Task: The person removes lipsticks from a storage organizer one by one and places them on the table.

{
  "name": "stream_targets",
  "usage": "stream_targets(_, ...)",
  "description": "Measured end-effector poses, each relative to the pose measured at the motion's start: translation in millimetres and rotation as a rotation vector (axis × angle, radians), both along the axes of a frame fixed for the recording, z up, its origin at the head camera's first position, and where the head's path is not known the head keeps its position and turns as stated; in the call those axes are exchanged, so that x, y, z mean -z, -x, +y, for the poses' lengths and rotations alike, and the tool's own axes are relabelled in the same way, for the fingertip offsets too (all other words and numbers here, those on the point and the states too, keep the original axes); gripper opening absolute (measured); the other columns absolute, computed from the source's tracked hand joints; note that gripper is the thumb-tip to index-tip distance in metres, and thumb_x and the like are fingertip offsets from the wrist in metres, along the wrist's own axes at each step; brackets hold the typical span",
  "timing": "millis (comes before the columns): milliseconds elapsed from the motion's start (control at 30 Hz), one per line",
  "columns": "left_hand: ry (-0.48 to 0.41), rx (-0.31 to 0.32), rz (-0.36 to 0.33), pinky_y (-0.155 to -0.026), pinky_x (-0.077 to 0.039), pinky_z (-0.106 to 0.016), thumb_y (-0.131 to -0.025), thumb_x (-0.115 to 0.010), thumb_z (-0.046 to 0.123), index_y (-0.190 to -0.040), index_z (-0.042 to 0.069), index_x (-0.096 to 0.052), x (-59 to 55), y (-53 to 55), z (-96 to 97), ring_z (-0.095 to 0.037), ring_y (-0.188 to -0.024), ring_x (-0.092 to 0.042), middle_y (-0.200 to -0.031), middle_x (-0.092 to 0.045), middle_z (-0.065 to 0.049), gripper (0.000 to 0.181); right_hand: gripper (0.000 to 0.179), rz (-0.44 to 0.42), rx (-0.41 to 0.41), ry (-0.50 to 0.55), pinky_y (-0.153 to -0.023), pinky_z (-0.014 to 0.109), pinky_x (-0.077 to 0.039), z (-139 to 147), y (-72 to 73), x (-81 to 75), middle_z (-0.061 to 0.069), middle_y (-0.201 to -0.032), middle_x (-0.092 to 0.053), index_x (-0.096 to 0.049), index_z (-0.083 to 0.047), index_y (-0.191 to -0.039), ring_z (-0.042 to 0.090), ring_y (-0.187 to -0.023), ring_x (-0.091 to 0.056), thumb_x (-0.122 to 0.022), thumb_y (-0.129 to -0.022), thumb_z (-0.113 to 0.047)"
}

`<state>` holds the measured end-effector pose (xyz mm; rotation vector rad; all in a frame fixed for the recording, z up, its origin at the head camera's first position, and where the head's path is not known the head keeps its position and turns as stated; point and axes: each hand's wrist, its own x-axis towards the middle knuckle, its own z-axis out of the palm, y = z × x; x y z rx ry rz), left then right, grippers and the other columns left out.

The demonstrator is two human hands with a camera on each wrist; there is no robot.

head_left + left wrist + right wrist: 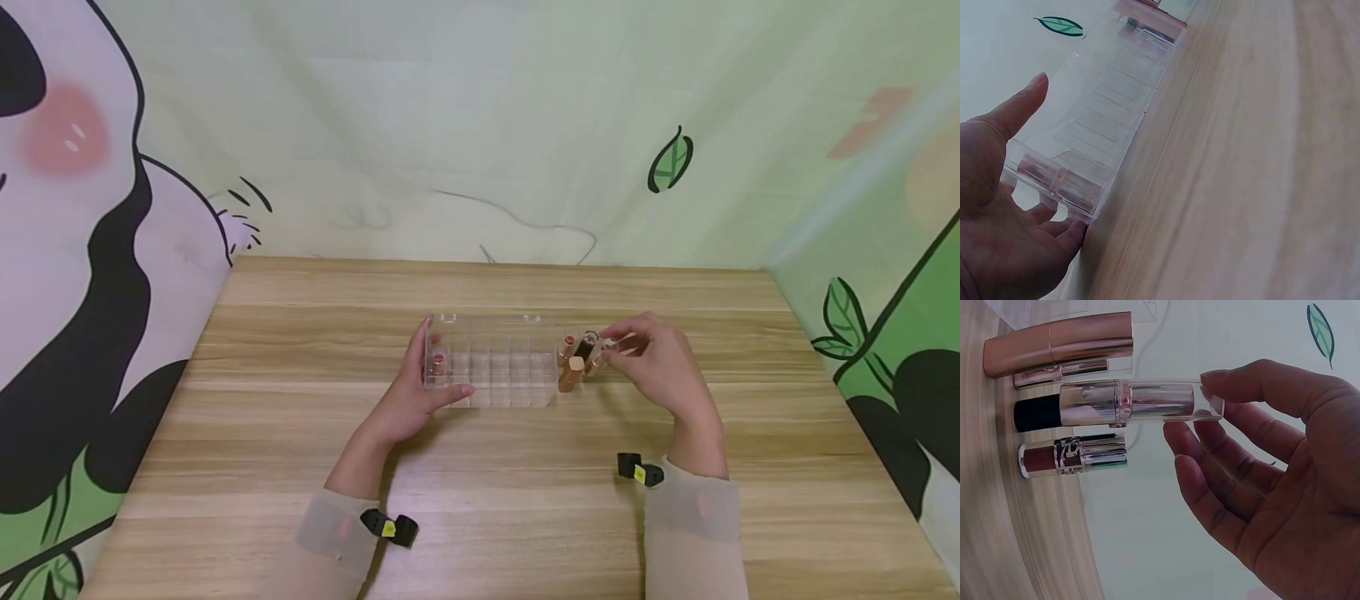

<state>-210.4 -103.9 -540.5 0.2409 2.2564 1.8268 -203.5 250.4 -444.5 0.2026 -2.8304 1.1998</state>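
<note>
My left hand (408, 400) grips the left end of a clear compartment box (491, 397), thumb along its front, fingers at the end wall. A lipstick (1060, 180) stands in the compartment nearest that hand. Beyond the box's right end, my right hand (656, 367) pinches the top of a clear-capped lipstick (1091, 403) between thumb and fingers. A black base shows at its lower end; whether it belongs to this lipstick I cannot tell. Close by stand a rose-gold lipstick (1060, 344), a smaller pink lipstick (567, 345) and a dark red tube with a silver cap (1072, 454).
The wooden table (510, 483) reaches back to a pale printed backdrop (420, 125). A panda figure (112, 208) is printed on the left side. Black wrist straps (390, 527) sit on both sleeves.
</note>
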Motion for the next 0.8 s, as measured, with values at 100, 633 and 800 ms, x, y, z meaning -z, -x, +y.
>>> stream_targets(100, 0.002, -0.002, -0.003, -0.129, -0.017, -0.062, -0.089, -0.091, 0.028, -0.172, 0.039, -0.001, -0.1, -0.3, 0.1, -0.038, -0.159, -0.025, -0.174, -0.020, -0.011, 0.122, 0.022, -0.019, -0.004, -0.001, -0.077, 0.033, -0.056, -0.1, 0.9, 0.7, 0.018, -0.118, -0.067, -0.078, 0.001, -0.115, 0.034, -0.100, -0.072, -0.079, -0.094, -0.004)
stream_targets(633, 0.010, -0.004, -0.044, -0.129, -0.014, -0.062, -0.091, -0.088, 0.017, -0.172, 0.033, 0.000, -12.4, -3.0, 2.8, -0.041, -0.160, -0.021, -0.175, -0.016, -0.016, 0.121, 0.022, -0.095, -0.050, -0.015, -0.080, 0.037, -0.057, 1.1, 2.5, 4.5, 0.018, -0.120, -0.068, -0.077, 0.001, -0.118, 0.034, -0.104, -0.070, -0.076, -0.096, -0.003)
stream_targets(800, 0.013, 0.000, -0.056, -0.129, -0.014, -0.063, -0.091, -0.087, 0.015, -0.172, 0.031, 0.001, -16.6, -3.6, 3.1, -0.042, -0.160, -0.020, -0.175, -0.016, -0.018, 0.121, 0.022, -0.100, -0.072, -0.022, -0.081, 0.038, -0.058, 1.4, 3.2, 6.4, 0.019, -0.118, -0.067, -0.077, 0.002, -0.117, 0.035, -0.103, -0.071, -0.075, -0.096, -0.001)
